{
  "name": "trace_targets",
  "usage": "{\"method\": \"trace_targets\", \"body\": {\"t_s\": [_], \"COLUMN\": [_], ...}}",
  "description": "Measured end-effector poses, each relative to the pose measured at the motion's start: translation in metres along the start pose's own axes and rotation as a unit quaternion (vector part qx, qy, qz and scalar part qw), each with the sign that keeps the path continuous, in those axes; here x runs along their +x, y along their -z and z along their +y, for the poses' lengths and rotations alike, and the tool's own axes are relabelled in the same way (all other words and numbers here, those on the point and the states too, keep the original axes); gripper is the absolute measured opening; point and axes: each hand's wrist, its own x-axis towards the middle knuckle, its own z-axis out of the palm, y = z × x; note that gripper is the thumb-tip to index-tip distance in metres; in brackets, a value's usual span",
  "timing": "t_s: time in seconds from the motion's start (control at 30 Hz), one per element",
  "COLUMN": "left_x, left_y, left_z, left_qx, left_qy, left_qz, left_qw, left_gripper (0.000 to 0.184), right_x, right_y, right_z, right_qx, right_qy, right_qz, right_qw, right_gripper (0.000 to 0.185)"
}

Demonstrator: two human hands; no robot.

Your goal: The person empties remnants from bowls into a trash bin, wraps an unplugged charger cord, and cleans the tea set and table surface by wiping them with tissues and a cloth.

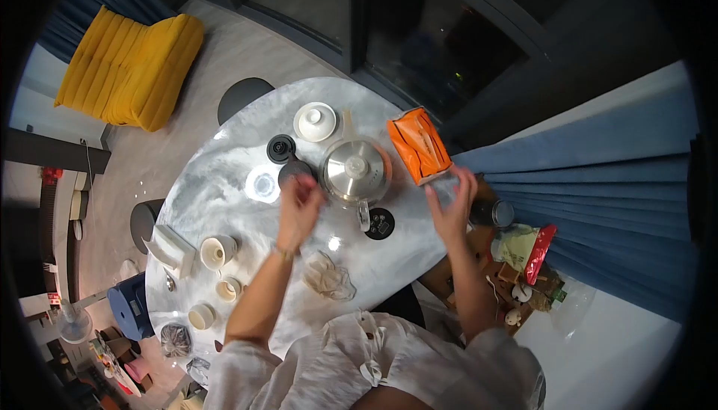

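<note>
My left hand [301,204] is closed, its fingertips blurred, on a dark round piece [294,173] with a small stem at its top; its exact kind is unclear. Just beyond lies a black round lid-like part [281,148]. A glass kettle with a steel lid [354,171] stands right of that hand, its handle toward me, beside a black control panel [380,224]. My right hand [452,212] hovers with fingers apart, holding nothing, near the lower end of an orange packet [419,145]. A white lidded bowl [315,121] sits behind the kettle.
On the marble table [247,148] are a crumpled cloth [329,275], several cream cups [218,252] and a tissue box [173,251]. A dark jar [493,213] and snack bags [527,249] crowd the right side by a blue curtain [583,186].
</note>
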Motion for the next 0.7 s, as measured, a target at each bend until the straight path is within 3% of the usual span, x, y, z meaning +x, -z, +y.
{"method": "trace_targets", "body": {"t_s": [0.03, 0.07, 0.1, 0.17, 0.2, 0.27, 0.43, 0.5, 0.57, 0.63, 0.67, 0.7], "left_x": [-0.021, -0.042, -0.060, -0.064, -0.060, -0.048, -0.046, -0.063, -0.085, -0.106, -0.114, -0.115], "left_y": [-0.009, -0.021, -0.035, -0.057, -0.061, -0.068, -0.072, -0.075, -0.086, -0.104, -0.114, -0.123], "left_z": [-0.031, -0.041, -0.018, -0.024, -0.027, -0.034, -0.032, -0.017, -0.004, 0.007, 0.006, 0.001], "left_qx": [-0.116, -0.233, -0.214, -0.262, -0.260, -0.361, -0.381, -0.311, -0.287, -0.316, -0.345, -0.339], "left_qy": [0.093, 0.216, 0.308, 0.212, 0.210, 0.169, 0.071, 0.035, 0.027, 0.012, 0.009, 0.023], "left_qz": [-0.128, -0.206, -0.219, -0.208, -0.207, -0.234, -0.198, -0.159, -0.166, -0.148, -0.169, -0.186], "left_qw": [0.981, 0.925, 0.901, 0.918, 0.919, 0.887, 0.900, 0.937, 0.943, 0.937, 0.923, 0.922], "left_gripper": [0.021, 0.031, 0.034, 0.032, 0.032, 0.033, 0.031, 0.037, 0.037, 0.036, 0.034, 0.034], "right_x": [0.019, 0.030, 0.037, 0.047, 0.051, 0.058, 0.049, 0.046, 0.047, 0.047, 0.044, 0.041], "right_y": [0.000, -0.007, -0.019, -0.039, -0.043, -0.042, -0.026, -0.031, -0.034, -0.031, -0.023, -0.002], "right_z": [-0.003, 0.007, 0.021, 0.053, 0.062, 0.068, 0.034, 0.038, 0.051, 0.067, 0.073, 0.073], "right_qx": [-0.030, -0.040, -0.048, -0.088, -0.128, -0.121, -0.196, -0.185, -0.189, -0.032, 0.000, -0.009], "right_qy": [0.002, -0.017, -0.033, -0.038, -0.042, -0.040, -0.050, -0.069, -0.087, -0.120, -0.099, -0.119], "right_qz": [-0.015, -0.069, -0.122, -0.167, -0.212, -0.230, -0.243, -0.238, -0.213, -0.138, -0.059, -0.051], "right_qw": [0.999, 0.997, 0.991, 0.981, 0.968, 0.965, 0.949, 0.951, 0.955, 0.983, 0.993, 0.992], "right_gripper": [0.067, 0.076, 0.084, 0.087, 0.091, 0.093, 0.094, 0.096, 0.093, 0.088, 0.083, 0.083]}}
